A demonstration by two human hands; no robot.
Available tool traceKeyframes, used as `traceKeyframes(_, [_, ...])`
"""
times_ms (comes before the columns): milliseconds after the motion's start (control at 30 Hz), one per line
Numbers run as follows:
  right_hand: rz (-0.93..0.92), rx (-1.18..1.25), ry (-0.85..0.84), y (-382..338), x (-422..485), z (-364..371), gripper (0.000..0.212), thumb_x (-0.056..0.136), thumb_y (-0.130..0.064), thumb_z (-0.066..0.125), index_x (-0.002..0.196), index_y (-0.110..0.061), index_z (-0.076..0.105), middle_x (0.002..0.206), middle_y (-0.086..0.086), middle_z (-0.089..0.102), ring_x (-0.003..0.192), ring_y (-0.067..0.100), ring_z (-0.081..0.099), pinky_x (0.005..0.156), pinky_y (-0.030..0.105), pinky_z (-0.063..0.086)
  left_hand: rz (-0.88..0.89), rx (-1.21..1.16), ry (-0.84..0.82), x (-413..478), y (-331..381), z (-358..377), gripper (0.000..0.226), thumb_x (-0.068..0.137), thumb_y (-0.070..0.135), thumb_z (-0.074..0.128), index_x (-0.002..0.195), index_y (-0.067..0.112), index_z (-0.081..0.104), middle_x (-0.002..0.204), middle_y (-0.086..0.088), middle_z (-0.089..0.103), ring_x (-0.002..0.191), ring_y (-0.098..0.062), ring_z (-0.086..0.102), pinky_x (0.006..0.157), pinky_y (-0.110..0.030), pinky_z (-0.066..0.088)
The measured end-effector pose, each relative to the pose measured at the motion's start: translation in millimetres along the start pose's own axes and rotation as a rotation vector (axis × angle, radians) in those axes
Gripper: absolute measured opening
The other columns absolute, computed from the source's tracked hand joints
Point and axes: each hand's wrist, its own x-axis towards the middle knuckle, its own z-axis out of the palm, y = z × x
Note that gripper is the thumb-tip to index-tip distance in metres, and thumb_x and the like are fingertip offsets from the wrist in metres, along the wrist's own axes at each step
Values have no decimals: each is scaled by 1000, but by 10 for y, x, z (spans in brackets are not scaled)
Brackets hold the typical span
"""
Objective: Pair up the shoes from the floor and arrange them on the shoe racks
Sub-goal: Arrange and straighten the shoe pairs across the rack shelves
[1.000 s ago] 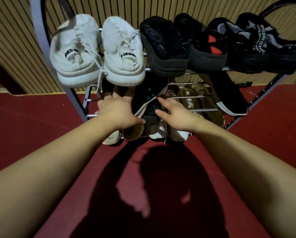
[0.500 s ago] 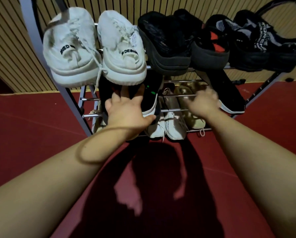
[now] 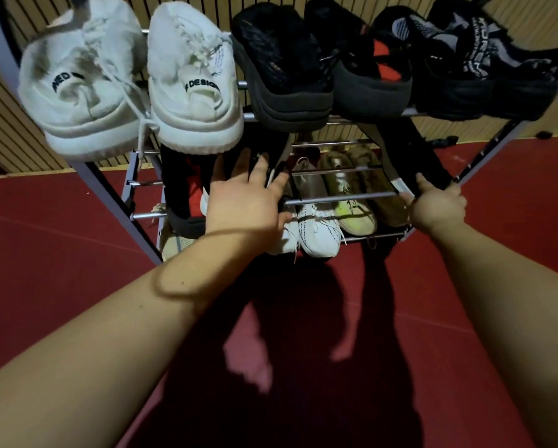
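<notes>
A metal shoe rack (image 3: 339, 199) stands in front of me. Its top shelf holds a pair of white sneakers (image 3: 187, 79), black slippers (image 3: 287, 69) and black sandals (image 3: 465, 66). My left hand (image 3: 248, 202) lies with fingers spread on a black shoe (image 3: 264, 147) on the middle shelf, beside a black and red shoe (image 3: 187, 195). At the right end of that shelf my right hand (image 3: 436, 205) grips the heel of a black shoe with a white sole (image 3: 410, 156). The lowest shelf holds white knit sneakers (image 3: 316, 221) and olive shoes (image 3: 358, 189).
Red floor (image 3: 44, 253) spreads around the rack, with my shadow on it below my arms. A slatted wooden wall (image 3: 6, 124) stands behind the rack. A grey slanted rack leg (image 3: 116, 205) runs down at the left.
My right hand has moved from the middle of the rack to its right end and taken the heel of the black white-soled shoe. My left hand has slid up onto the middle shelf.
</notes>
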Motion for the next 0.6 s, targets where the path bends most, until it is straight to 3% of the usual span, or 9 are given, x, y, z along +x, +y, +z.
traceKeyframes(100, [4,-7,10,-97,-83,45,59,94,-52,44,147,-37,25,147,24,18,129,43,29,108,45,26,8,12,10,6,-15,27,69,89,58,42,149,31,20,158,-6,10,145,-28,10,115,-50,10])
traceKeyframes(333, [25,-48,-58,-288,-370,97,84,87,-52,55,148,-35,-1,145,22,19,131,38,30,108,43,27,34,25,12,5,-38,41,67,90,59,40,149,33,19,158,-6,11,143,-27,16,115,-50,11])
traceKeyframes(433, [58,-30,-117,-274,-291,-23,101,79,-57,64,148,-35,-7,148,21,13,136,38,21,111,46,24,42,20,20,3,-45,48,67,91,57,40,149,33,19,158,-6,11,143,-27,18,113,-48,15])
traceKeyframes(533, [45,12,-138,-356,-166,-119,111,74,-70,59,150,-25,-8,156,20,-4,143,40,4,116,50,14,51,19,17,2,-44,44,66,91,57,41,149,32,19,158,-7,12,142,-27,20,111,-47,21])
traceKeyframes(600, [48,73,-151,-437,-113,-92,114,73,-72,57,150,-17,-7,157,19,-3,143,41,6,116,50,14,52,18,9,-2,-39,47,66,92,56,40,149,32,19,158,-7,11,140,-27,24,104,-43,32])
